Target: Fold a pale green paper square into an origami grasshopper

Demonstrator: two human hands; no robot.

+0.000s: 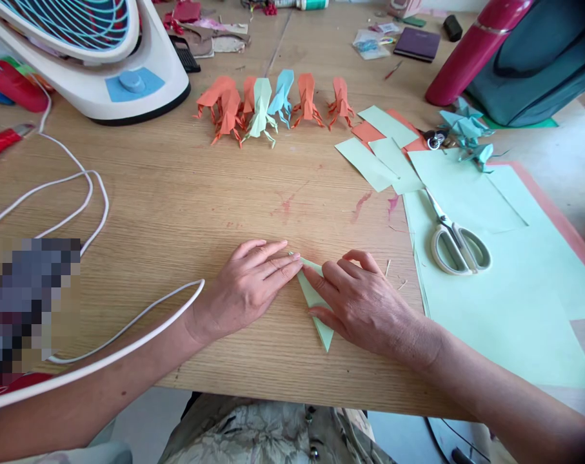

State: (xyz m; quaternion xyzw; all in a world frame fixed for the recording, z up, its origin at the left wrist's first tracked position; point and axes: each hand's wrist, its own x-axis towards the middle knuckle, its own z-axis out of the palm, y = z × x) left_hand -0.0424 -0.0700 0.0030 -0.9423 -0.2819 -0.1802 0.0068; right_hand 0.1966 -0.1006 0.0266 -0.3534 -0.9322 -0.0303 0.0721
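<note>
left hand (246,290) and right hand (357,299) lie flat, fingers extended and pressed down on a folded pale green paper triangle (316,309) at the near middle of the wooden table (176,206); nothing gripped. scissors (454,241) rest on green sheets well to the right, paper figures (273,106) row behind.

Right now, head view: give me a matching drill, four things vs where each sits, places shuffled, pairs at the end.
Things:
1. folded paper
2. scissors
3. paper animals
4. fan

Places:
A. far left corner of the table
B. on the green sheets at right
C. pressed flat under left hand and right hand
D. in a row at mid table, far side

Pairs: 1-C, 2-B, 3-D, 4-A
</note>
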